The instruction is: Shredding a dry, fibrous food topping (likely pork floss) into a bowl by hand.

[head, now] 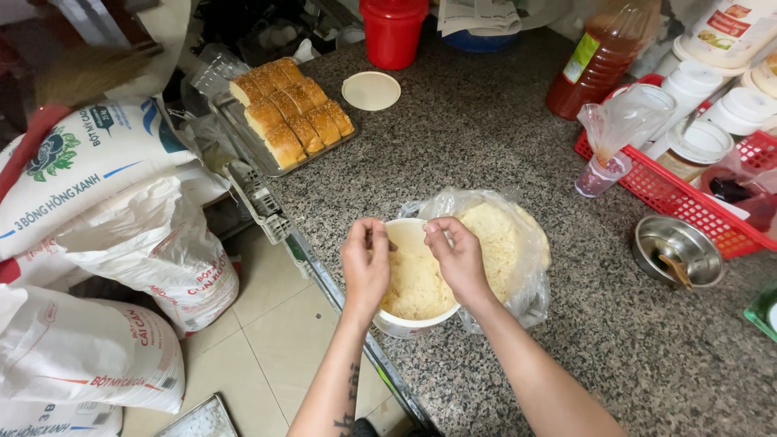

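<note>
Both hands meet over a white tub (405, 324) of pale shredded filling at the counter's near edge; the left hand (365, 265) is curled at the tub's 10 o'clock rim with fingertips pinched together, and the right hand (458, 257) is curled at 12 o'clock, fingers pinched likewise; what, if anything, sits between the fingertips cannot be told. A clear plastic bag (506, 243) holding more of the same pale stuff touches the tub at its 2 o'clock side. Both rest on a speckled granite counter (486, 129).

At 11 o'clock from the tub a metal tray (252, 150) carries golden bread rolls (290, 107) in two rows; a round cream lid (371, 90) lies just beside it at 3 o'clock. A red canister (393, 31) stands at the far edge; a bottle of amber liquid (603, 57) with a green and yellow label leans at 1 o'clock. A red mesh basket (672, 190) at 3 o'clock holds white-lidded jars; a steel bowl (678, 251) sits just before it. On the floor at 9 o'clock are white flour sacks (121, 243) printed in blue and red.
</note>
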